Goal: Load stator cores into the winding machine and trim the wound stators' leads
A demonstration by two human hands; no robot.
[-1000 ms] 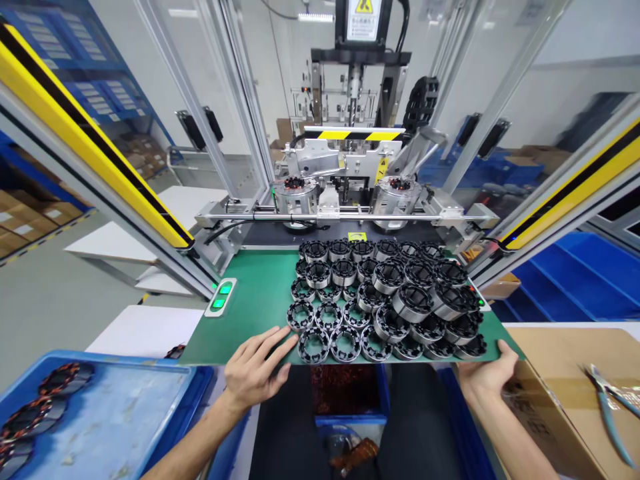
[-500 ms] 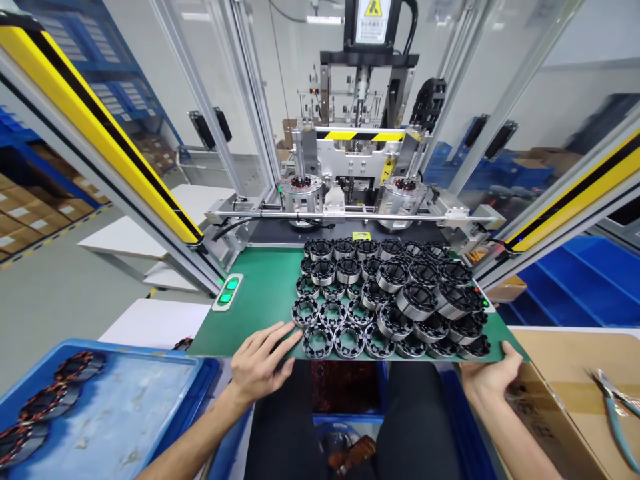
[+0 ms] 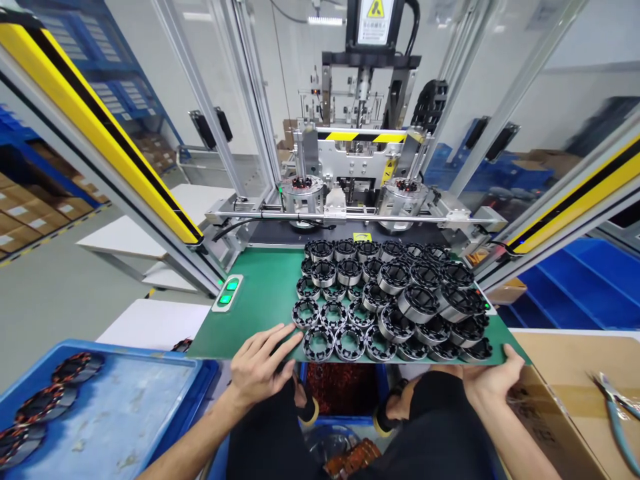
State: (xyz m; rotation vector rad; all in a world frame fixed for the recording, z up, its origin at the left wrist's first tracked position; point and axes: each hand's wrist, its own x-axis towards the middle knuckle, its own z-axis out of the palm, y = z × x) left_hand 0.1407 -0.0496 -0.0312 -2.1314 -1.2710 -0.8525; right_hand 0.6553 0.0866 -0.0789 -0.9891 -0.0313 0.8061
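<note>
Rows of stator cores (image 3: 334, 315), silver rings with black toothed liners, cover the middle and right of a green worktop (image 3: 270, 277); on the right they are stacked in layers. My left hand (image 3: 263, 363) lies at the worktop's front edge with fingers stretched out, their tips beside the leftmost rings of the front rows. It holds nothing. At the front right corner, my right hand (image 3: 493, 380) grips the worktop's edge, palm up, with the thumb on top. Its other fingers are hidden under the board.
Behind the worktop, a machine holds two wound stators in metal fixtures (image 3: 303, 197). A blue tray (image 3: 125, 393) with wound stators is at left. Pliers (image 3: 615, 413) lie on a cardboard box (image 3: 565, 387) at right. Below, between my legs, is a blue bin (image 3: 383, 383).
My legs have spread apart, so my feet and more of the bin below show. Both hands stay nearly where they were, and the stator cores have not moved.
</note>
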